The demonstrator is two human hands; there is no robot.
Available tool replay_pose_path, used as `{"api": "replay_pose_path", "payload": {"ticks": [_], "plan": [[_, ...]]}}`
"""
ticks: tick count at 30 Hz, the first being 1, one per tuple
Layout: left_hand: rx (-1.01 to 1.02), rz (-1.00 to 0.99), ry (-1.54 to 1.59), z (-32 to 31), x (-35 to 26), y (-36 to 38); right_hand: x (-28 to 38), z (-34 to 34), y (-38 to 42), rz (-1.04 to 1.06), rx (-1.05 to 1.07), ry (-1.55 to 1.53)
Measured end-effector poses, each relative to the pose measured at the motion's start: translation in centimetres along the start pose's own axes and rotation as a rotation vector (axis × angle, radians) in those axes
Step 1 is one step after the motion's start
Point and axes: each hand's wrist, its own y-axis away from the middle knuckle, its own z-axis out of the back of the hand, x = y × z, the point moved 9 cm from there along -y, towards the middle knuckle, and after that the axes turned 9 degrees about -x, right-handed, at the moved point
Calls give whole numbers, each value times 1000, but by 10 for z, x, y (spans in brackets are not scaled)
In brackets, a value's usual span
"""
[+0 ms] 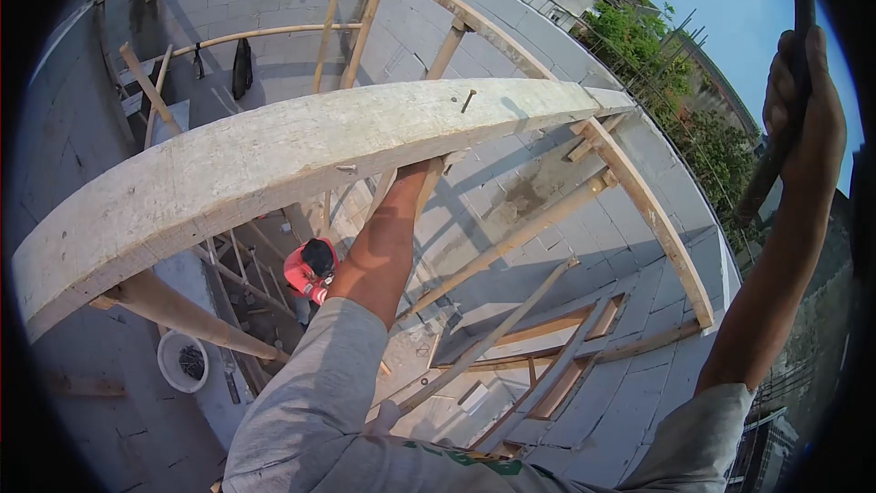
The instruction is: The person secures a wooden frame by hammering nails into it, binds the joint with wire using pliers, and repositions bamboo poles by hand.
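Nail (467, 100) stands tilted in the top face of a wide plank (274, 160), only partly sunk, toward the plank's right half. That plank runs across the head view from lower left to upper right, high above a room walled with grey blocks (547, 192).

Right hand (803, 119) is raised at the right edge against the sky, well apart from the nail, its fingers wrapped tight around a hammer (776, 164) handle. The handle runs down and left from the fist; the hammer's head lies out of view.

Left hand is hidden behind the plank: the bare forearm (388, 237) goes up from a grey sleeve (310, 402) and ends at the plank's lower edge, below the nail. Whether those fingers are open or gripping cannot be told.

Under the plank, thin wooden props (511, 242) lean across the walls, and another timber rail (648, 210) runs along the wall top to the right. Far below, a person in red (310, 274) stands among the poles, with a white bucket (182, 361) on the floor to the left. Green trees (657, 55) show beyond the wall.
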Motion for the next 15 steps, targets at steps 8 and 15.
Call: {"api": "replay_pose_path", "payload": {"ticks": [8, 15], "plan": [[-20, 20, -27, 12, 10, -7, -41, -63, 58, 520, -71, -238], [-17, 29, -8, 10, 3, 2, -30, -71, 59, -163, 281, 195]]}}
